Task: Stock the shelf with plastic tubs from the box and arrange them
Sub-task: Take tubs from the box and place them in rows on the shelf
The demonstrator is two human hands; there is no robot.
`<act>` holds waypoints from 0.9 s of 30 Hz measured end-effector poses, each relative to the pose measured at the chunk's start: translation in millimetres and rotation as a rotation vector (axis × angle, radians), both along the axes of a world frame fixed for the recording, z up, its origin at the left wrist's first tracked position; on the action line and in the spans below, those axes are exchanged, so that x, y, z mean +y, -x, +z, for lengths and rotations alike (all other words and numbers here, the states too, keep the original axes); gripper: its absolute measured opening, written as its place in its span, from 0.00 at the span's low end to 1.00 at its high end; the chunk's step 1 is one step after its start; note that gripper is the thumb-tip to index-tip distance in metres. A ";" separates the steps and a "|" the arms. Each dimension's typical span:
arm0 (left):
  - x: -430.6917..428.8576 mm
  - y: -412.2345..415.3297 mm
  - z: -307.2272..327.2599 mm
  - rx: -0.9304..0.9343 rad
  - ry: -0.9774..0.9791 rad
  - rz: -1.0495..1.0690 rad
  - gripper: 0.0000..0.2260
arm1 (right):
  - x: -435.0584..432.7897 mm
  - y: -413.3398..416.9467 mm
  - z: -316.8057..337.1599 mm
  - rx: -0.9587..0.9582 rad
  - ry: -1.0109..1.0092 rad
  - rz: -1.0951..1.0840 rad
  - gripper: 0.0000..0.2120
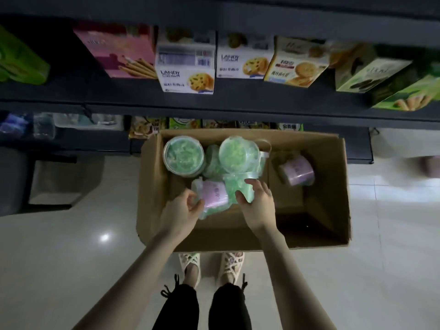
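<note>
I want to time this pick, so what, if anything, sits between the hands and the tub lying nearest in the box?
Nothing visible: left hand and right hand already flank the tub inside the open box.

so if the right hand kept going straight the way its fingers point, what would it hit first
Probably the tub lying on its side under its fingertips. The right hand already looks in contact with it, though depth is hard to judge. Beyond it stand upright tubs.
</note>
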State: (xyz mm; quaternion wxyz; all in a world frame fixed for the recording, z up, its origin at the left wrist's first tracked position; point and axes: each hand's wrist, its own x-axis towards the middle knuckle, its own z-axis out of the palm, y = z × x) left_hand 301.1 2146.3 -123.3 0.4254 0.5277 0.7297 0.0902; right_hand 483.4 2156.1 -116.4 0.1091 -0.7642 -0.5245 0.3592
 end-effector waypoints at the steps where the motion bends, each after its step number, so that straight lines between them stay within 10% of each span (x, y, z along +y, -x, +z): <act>1: 2.0 -2.8 -14.7 -0.019 0.047 0.048 0.15 | -0.1 1.5 -12.8 0.006 0.028 -0.039 0.24; 11: -3.6 -27.6 -78.9 -0.162 0.245 0.204 0.22 | 15.8 2.7 -87.9 0.225 0.152 -0.366 0.55; 16: -14.2 -20.2 -64.6 -0.194 0.128 0.285 0.11 | 11.6 -6.6 -71.3 0.213 0.167 -0.428 0.48; 20: -26.2 -13.6 -23.8 -0.192 0.067 0.332 0.23 | -11.2 -15.4 -26.4 0.355 0.142 -0.499 0.54; 27: -63.9 -23.3 70.1 -0.272 -0.130 0.328 0.28 | -60.7 -59.1 77.7 0.767 0.070 -0.600 0.38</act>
